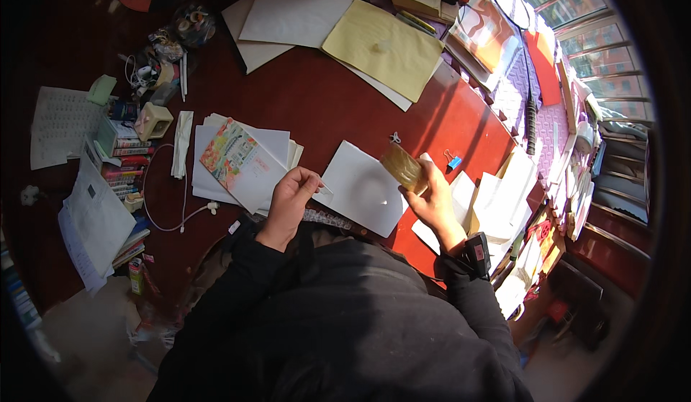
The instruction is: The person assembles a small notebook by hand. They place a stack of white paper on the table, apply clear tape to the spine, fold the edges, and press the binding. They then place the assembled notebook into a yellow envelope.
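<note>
Currently Held: Round Roll of Yellowish, Translucent Tape (403,169) and Small, Thin, Pale Piece (326,189)

Both bare hands hover above the near part of a glossy dark-red worktop (302,107). The right hand (434,204) has its grip closed around the roll, which stands out past the fingers toward the middle, above the upper right corner of a blank white sheet of paper (356,192). The left hand (294,204) has a narrow pinch, thumb against finger, on the pale piece near the left edge of that sheet; its material is too small to tell.

Just beyond the roll lies a small silvery metal clip (395,138), and to the right of the roll a small blue binder clip (453,162). Left of the sheet, a colourful flower-patterned paper card (237,159) rests on a stack of loose white papers (277,143). Farther left are a long, folded white paper strip (182,143) and a thin pale cable (146,199) curving across the worktop. Toward the far side, a large yellow paper sheet (383,48) overlaps white ones. On the right wrist sits a black band (477,254), over a black sleeve (475,301).
</note>
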